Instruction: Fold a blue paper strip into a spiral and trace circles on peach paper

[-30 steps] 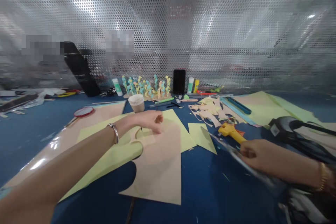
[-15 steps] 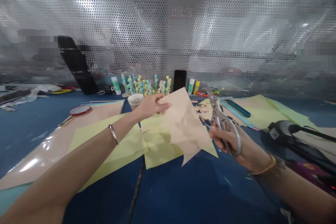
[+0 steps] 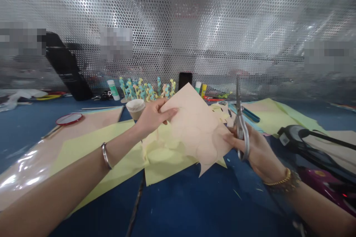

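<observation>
My left hand (image 3: 152, 116) pinches the upper left edge of a pale peach sheet of paper (image 3: 191, 118), thumb on the near face. The sheet is tilted up, with curved cuts along its lower edge and faint round outlines on it. My right hand (image 3: 258, 152) is closed around silver-handled scissors (image 3: 243, 135), whose blades point upward. Its thumb and fingertips also reach the sheet's right corner and seem to grip it. Beneath the sheet lie yellow paper (image 3: 167, 170) and a curled yellow strip.
A white cup (image 3: 135, 107), twisted paper sticks (image 3: 144, 90) and a glue stick (image 3: 113, 89) stand behind. A red-rimmed round mirror-like disc (image 3: 69, 119) lies left. Paper scraps (image 3: 222, 113), a blue cutter (image 3: 251, 114) and a black device with a cable (image 3: 296, 139) lie right.
My right hand has come to the peach sheet's right corner, with the scissors turned more upright. The sheet is now held between both hands. The view has shifted slightly to the right.
</observation>
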A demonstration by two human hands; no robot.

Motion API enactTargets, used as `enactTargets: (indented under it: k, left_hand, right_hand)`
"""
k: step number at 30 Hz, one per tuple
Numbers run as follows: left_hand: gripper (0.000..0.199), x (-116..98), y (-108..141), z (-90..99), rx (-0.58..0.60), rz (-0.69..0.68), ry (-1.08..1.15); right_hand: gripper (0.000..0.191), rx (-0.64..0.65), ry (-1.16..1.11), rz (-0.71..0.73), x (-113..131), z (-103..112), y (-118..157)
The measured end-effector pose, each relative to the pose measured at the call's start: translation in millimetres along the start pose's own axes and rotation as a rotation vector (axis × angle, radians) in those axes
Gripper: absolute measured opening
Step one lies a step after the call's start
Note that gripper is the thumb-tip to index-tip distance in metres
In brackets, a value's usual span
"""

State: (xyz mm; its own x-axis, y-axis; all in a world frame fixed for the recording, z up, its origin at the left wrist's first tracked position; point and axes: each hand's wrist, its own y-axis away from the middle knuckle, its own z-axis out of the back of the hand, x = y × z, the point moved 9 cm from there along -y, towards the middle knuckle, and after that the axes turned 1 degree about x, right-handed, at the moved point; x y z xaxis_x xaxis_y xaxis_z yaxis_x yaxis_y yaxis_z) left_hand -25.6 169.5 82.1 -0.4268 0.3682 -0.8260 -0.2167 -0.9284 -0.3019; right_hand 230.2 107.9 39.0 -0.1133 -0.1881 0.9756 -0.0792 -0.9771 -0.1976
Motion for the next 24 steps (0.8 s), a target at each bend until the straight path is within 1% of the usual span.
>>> enactTargets:
  k: [2, 3, 5, 6, 7, 8, 9, 10, 11, 12, 13, 14, 15, 16, 17, 19, 22, 24]
  left_hand:
    - [0.034, -1.0, 1.0, 1.7, -0.038, -0.025, -0.024]
    - [0.039, -5.8, 3.4, 6.2, -0.096, -0.069, -0.056]
    - [0.045, -24.4, 15.7, 17.5, -0.263, -0.216, -0.154]
    - [0.041, -35.7, 25.1, 20.5, -0.338, -0.296, -0.205]
    - [0.034, -45.4, 33.9, 18.4, -0.362, -0.358, -0.241]
    - [0.027, -52.1, 40.8, 11.9, -0.338, -0.396, -0.239]
    - [0.024, -50.9, 41.9, -4.5, -0.192, -0.354, -0.219]
    - [0.029, -44.0, 42.6, -26.8, 0.01, -0.263, -0.175]
    - [0.036, -31.4, 45.1, -47.1, 0.179, -0.111, -0.089]
    - [0.042, -17.3, 50.1, -66.2, 0.321, 0.061, 0.02]
    - [0.048, -5.6, 56.7, -82.9, 0.43, 0.209, 0.105]
    - [0.051, 3.8, 62.3, -95.0, 0.489, 0.332, 0.189]
    - [0.051, 10.3, 66.3, -103.7, 0.51, 0.425, 0.281]
    - [0.05, 14.1, 68.3, -109.1, 0.499, 0.482, 0.37]
    - [0.048, 16.2, 68.8, -111.7, 0.465, 0.513, 0.453]
    - [0.043, 16.9, 69.6, -113.8, 0.403, 0.526, 0.559]
    - [0.037, 19.3, 73.0, -114.4, 0.377, 0.53, 0.511]
    - [0.036, 25.1, 71.4, -109.4, 0.322, 0.536, 0.461]
  right_hand:
    - [0.036, 0.007, 0.003, -0.013, -3.5, -0.5, -0.3]
    - [0.036, -0.003, -0.009, -0.008, -4.6, 0.9, -0.6]
    - [0.035, -0.037, -0.045, 0.006, -6.3, 5.5, -1.8]
    - [0.034, -0.058, -0.065, 0.015, -6.6, 8.2, -2.7]
    - [0.033, -0.077, -0.082, 0.026, -6.3, 10.9, -3.5]
    - [0.032, -0.096, -0.095, 0.04, -5.2, 13.3, -4.1]
    - [0.032, -0.112, -0.103, 0.053, -3.5, 15.2, -4.5]
    - [0.032, -0.126, -0.107, 0.067, -1.3, 16.7, -4.6]
    - [0.031, -0.14, -0.104, 0.082, 1.5, 17.8, -4.3]
    - [0.031, -0.149, -0.095, 0.093, 4.2, 18.2, -3.7]
    - [0.03, -0.157, -0.084, 0.104, 6.9, 18.2, -2.8]
    - [0.031, -0.159, -0.076, 0.113, 9.2, 17.5, -1.7]
    - [0.031, -0.159, -0.073, 0.12, 10.6, 16.4, -0.6]
    - [0.032, -0.156, -0.076, 0.122, 10.8, 15.2, 0.5]
    - [0.032, -0.144, -0.077, 0.115, 9.5, 13.1, 1.2]
    - [0.032, -0.107, -0.074, 0.084, 3.6, 7.6, 2.0]
    - [0.03, -0.055, -0.046, 0.042, -4.3, 0.7, 2.1]
    - [0.03, -0.071, -0.061, 0.032, -4.1, 2.2, 2.7]
